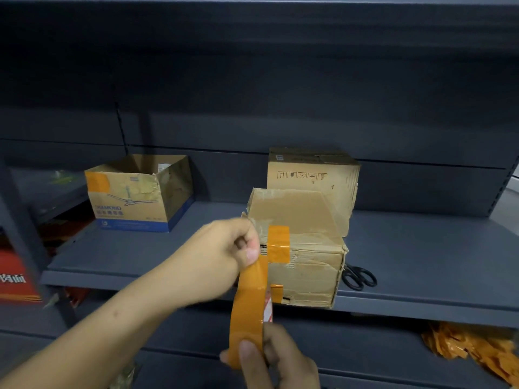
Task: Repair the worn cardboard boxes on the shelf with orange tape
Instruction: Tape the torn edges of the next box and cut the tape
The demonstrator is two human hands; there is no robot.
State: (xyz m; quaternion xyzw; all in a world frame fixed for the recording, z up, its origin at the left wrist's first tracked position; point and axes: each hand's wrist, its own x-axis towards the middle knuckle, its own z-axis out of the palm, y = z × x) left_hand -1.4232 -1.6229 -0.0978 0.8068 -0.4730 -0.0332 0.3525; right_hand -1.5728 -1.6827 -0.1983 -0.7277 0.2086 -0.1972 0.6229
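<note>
Nearest to us was our right hand [276, 360], low in the view, gripping the roll of orange tape [247, 329] with the thumb laid on its outer face and the fingers curled behind it. From the roll a strip ran up to our left hand [224, 256], which pinched it between thumb and fingers just beside the front corner of the worn box [309, 273].

Going from the left, a red carton [15, 276] with white lettering showed at the edge, past a dark upright post. On the grey shelf [421, 262] stood an open-topped box [134, 195] printed with a ceiling fan and a blue band along its base; a patch of orange tape [97, 182] covered its upper left corner. Well apart from it, toward the middle, sat the worn box at the shelf's front edge, its cardboard creased and torn, one top flap standing up at the back. An orange strip [278, 244] was stuck over its top front edge, and a smaller orange piece [276, 293] sat low on its front face. Behind it, touching or nearly so, stood a taller closed box [311, 172] marked with handling symbols. Just to the right of the worn box lay black scissors [359, 277] flat on the shelf. Lower right, on the shelf below, lay a heap of crumpled orange scraps [474, 349].
</note>
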